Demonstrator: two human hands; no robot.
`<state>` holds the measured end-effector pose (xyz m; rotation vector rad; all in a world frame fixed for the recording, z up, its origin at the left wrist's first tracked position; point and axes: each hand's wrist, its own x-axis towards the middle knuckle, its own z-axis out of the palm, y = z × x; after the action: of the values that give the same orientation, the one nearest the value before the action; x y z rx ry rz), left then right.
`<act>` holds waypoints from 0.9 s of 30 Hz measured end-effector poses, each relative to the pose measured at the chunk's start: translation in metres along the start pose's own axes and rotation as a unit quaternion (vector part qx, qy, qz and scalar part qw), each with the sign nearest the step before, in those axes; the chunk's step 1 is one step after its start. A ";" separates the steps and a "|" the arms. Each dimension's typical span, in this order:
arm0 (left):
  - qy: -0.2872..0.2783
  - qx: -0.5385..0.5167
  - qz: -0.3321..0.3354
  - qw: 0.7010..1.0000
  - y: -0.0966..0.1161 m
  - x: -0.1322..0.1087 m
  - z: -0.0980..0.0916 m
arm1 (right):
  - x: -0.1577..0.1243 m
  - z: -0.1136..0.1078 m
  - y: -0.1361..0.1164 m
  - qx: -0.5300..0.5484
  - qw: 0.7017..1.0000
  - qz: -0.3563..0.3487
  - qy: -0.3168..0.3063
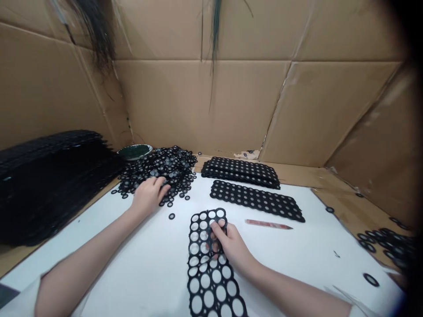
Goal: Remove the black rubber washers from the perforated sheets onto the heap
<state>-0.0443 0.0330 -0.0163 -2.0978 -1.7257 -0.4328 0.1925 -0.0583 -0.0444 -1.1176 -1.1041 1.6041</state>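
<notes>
My left hand (148, 196) rests at the near edge of a heap of small black rings (168, 163). Its thumb and forefinger are apart, with dark rings showing around them; the other fingertips are hidden. In my right hand (236, 248) is a black perforated sheet (194, 273) with rows of large round holes. The thumb lies on top of this sheet, and fingers show through the holes from beneath. Its near end runs out of the bottom of the view. A single loose ring (172, 216) lies on the white board between the heap and the sheet.
Stacked ring-filled sheets (241, 171) lie at the back, with another filled sheet (256, 200) before them. A reddish pointed strip (268, 224) lies nearby. A tall black stack (49, 189) stands left, beside a green-filled dish (135, 152). More rings (393, 246) lie right. Cardboard walls (205, 97) enclose the area.
</notes>
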 end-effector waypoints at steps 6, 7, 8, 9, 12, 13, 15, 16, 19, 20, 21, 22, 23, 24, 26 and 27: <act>-0.058 -0.098 0.227 0.967 0.029 -0.017 0.003 | 0.004 0.002 0.003 -0.018 0.999 0.016 0.028; -0.057 -0.094 0.223 0.969 0.029 -0.013 0.008 | 0.004 0.002 0.004 -0.022 0.999 0.018 0.032; -0.053 -0.088 0.215 0.971 0.027 -0.007 0.013 | 0.004 0.002 0.004 -0.027 0.999 0.019 0.034; -0.047 -0.083 0.206 0.974 0.026 0.000 0.017 | 0.004 0.003 0.004 -0.033 0.999 0.020 0.036; -0.024 -0.075 0.195 0.978 0.025 0.016 0.026 | 0.004 0.004 0.003 -0.051 0.998 0.022 0.043; -0.018 -0.077 0.200 0.977 0.027 0.018 0.027 | 0.004 0.005 0.003 -0.055 0.997 0.024 0.046; -0.010 -0.086 0.219 0.972 0.034 0.019 0.027 | 0.004 0.005 0.003 -0.062 0.996 0.033 0.053; -0.010 -0.090 0.229 0.969 0.038 0.019 0.028 | 0.005 0.005 0.004 -0.065 0.996 0.037 0.055; -0.005 -0.096 0.199 0.975 0.041 0.020 0.032 | 0.005 0.005 0.004 -0.068 0.996 0.029 0.055; -0.001 -0.096 0.171 0.981 0.039 0.022 0.033 | 0.004 0.005 0.003 -0.065 0.996 0.021 0.053; 0.004 -0.098 0.140 0.985 0.037 0.023 0.034 | 0.004 0.006 0.001 -0.060 0.997 0.015 0.047; 0.011 -0.105 0.120 0.987 0.035 0.025 0.035 | 0.003 0.007 0.000 -0.054 0.998 0.013 0.042; 0.023 -0.121 0.115 0.986 0.034 0.027 0.034 | 0.003 0.007 -0.002 -0.048 0.998 0.013 0.036; 0.035 -0.148 0.129 0.980 0.035 0.027 0.031 | 0.003 0.008 -0.004 -0.048 0.998 0.012 0.029; 0.032 -0.232 0.175 0.956 0.042 0.024 0.023 | 0.005 0.008 -0.007 -0.047 0.999 -0.002 0.022; 0.013 -0.285 0.189 0.940 0.047 0.020 0.017 | 0.006 0.007 -0.009 -0.053 0.998 -0.009 0.010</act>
<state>0.0054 0.0504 -0.0270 -2.7301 -1.2209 -0.9168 0.1856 -0.0514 -0.0356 -1.1880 -1.1942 1.5314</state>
